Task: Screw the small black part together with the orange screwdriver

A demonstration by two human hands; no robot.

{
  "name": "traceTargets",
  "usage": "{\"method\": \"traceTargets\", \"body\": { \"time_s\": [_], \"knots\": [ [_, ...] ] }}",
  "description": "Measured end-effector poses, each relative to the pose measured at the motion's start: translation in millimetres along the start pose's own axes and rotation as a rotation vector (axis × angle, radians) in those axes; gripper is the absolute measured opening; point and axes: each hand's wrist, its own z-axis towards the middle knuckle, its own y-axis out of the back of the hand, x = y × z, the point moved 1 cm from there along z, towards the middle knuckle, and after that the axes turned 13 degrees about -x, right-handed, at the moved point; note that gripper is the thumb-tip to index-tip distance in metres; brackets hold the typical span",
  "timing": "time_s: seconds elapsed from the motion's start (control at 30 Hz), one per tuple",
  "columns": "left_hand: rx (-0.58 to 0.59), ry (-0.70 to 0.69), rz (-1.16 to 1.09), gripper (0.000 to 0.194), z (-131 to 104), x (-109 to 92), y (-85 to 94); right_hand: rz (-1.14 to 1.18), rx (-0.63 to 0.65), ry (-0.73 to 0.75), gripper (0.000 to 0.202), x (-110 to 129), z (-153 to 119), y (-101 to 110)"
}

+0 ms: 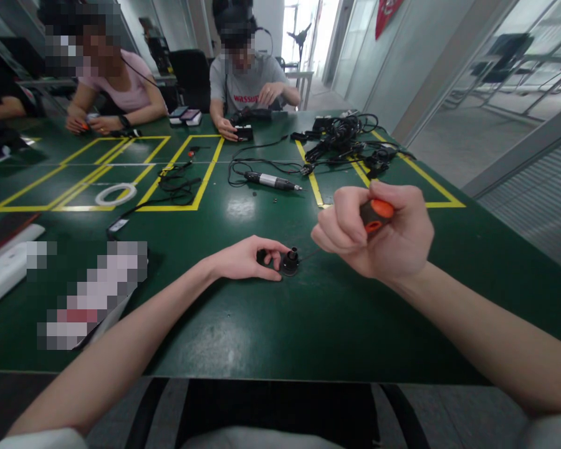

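While an orange-ended black screwdriver (378,215) is clenched in the right hand (393,234), a round-based black part (290,263) is pinched by the left hand (243,259). It is seated on the green counter (257,330), short tube (293,252) upright.

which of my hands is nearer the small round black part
Left: your left hand curls at the small round black part; your right hand is raised, well right of it.
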Motion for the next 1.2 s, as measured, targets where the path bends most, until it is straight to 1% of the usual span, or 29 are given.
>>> {"method": "traceTargets", "body": {
  "time_s": [0.1, 0.2, 0.27, 0.33, 0.47, 0.57, 0.7, 0.83, 0.93, 1.03, 1.2],
  "knots": [
    [-0.005, -0.003, -0.001, 0.045, 0, -2, -0.4, 0.007, 0.022, -0.013, 0.039, 2, -2, 4],
    [-0.018, 0.011, -0.001, 0.041, 0, -5, -1.3, -0.007, -0.038, -0.006, 0.033, 1, -2, 5],
    [-0.026, 0.023, 0.008, 0.04, 0, -7, -2.2, -0.013, -0.082, 0.026, 0.033, 0, 1, 3],
    [-0.034, 0.029, 0.017, 0.04, 0, -8, -2.9, -0.023, -0.115, 0.053, 0.038, -3, 3, 0],
    [-0.038, 0.023, 0.026, 0.043, 0, -6, -3.7, -0.042, -0.126, 0.028, 0.047, -5, 4, 0],
    [-0.04, -0.003, 0.026, 0.042, 1, -3, -4.3, -0.031, -0.145, 0.023, 0.043, -5, 2, 2],
    [-0.042, -0.064, 0.061, 0.036, 1, -3, -6.3, -0.013, -0.18, 0.036, 0.034, -7, 2, 3],
    [-0.049, -0.12, 0.075, 0.031, 1, -6, -11.5, -0.001, -0.174, 0.008, 0.04, -9, 4, 2],
    [-0.031, -0.147, 0.08, 0.031, 0, -8, -17.1, -0.021, -0.176, -0.023, 0.045, -7, 4, 3],
    [-0.027, -0.164, 0.086, 0.032, 0, -8, -21.1, -0.024, -0.146, -0.047, 0.047, -5, 2, 4],
    [-0.032, -0.179, 0.075, 0.033, 0, -6, -22.3, 0.033, -0.097, -0.037, 0.034, -5, -3, -1]
  ]
}}
